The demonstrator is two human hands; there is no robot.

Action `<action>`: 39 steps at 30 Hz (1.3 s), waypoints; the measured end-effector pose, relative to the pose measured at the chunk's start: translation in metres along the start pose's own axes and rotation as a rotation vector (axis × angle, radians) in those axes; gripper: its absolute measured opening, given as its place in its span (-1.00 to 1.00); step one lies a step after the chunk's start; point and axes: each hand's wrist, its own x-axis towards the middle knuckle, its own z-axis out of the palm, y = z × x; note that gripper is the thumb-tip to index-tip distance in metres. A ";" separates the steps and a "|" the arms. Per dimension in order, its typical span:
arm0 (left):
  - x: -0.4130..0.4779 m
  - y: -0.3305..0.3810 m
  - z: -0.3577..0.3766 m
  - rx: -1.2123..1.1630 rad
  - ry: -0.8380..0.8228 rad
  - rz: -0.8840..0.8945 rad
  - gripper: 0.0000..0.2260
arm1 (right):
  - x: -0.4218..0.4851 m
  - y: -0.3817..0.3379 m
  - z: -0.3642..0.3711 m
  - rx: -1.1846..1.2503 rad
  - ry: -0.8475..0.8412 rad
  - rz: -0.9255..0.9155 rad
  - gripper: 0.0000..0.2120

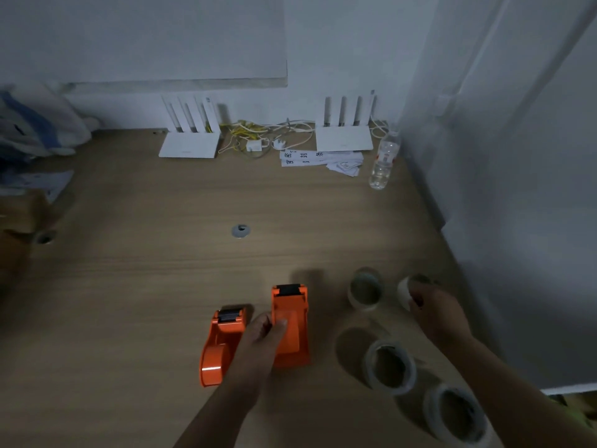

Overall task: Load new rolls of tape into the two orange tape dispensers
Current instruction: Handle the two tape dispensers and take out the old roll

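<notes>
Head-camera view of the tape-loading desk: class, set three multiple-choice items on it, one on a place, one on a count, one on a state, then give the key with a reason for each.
1. Where does the water bottle stand?
A. At the far right of the desk, near the wall
B. Between the two dispensers
C. At the near left edge

2. How many orange dispensers are on the desk?
A. One
B. Two
C. Four

3. What is the right hand doing?
A. Resting flat on bare desk
B. Closing on a tape roll
C. Holding the bottle

Key: 1 A, the bottle is beside the right router. 2 B, the left dispenser and the right dispenser show, the left hand on the latter. 3 B, its fingers wrap the far-right roll.
</notes>
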 end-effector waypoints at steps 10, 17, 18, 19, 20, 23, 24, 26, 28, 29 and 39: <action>0.002 -0.012 -0.002 -0.048 0.023 0.004 -0.80 | 0.045 0.039 0.040 -0.213 -0.291 0.048 -0.76; 0.006 -0.016 -0.005 -0.050 0.018 -0.001 -0.79 | 0.045 0.049 0.051 -0.279 -0.287 0.072 -0.71; 0.005 -0.015 -0.006 -0.057 0.016 0.000 -0.79 | 0.044 0.048 0.049 -0.258 -0.276 0.078 -0.72; 0.005 -0.014 -0.006 -0.056 0.015 0.003 -0.79 | 0.042 0.047 0.048 -0.228 -0.256 0.083 -0.74; 0.004 -0.013 -0.007 -0.052 0.020 0.004 -0.79 | 0.039 0.042 0.046 -0.188 -0.216 0.076 -0.78; 0.003 -0.011 -0.009 -0.064 0.021 -0.009 -0.78 | 0.027 0.013 0.039 -0.110 -0.096 -0.029 -0.88; 0.002 -0.010 -0.009 -0.065 0.025 -0.009 -0.77 | 0.021 -0.003 0.038 -0.060 -0.090 -0.059 -0.85; 0.002 -0.009 -0.009 -0.068 0.015 0.000 -0.77 | 0.005 -0.040 0.041 0.105 -0.114 -0.053 -0.81; 0.000 -0.007 -0.008 -0.061 0.003 0.018 -0.78 | -0.017 -0.076 0.055 0.267 -0.174 0.006 -0.85; -0.001 -0.005 -0.009 -0.049 0.000 0.024 -0.78 | -0.028 -0.091 0.066 0.342 -0.219 0.048 -0.87; 0.003 -0.012 -0.022 0.021 -0.039 -0.034 -0.83 | -0.081 -0.151 0.135 1.154 -0.466 0.714 -0.91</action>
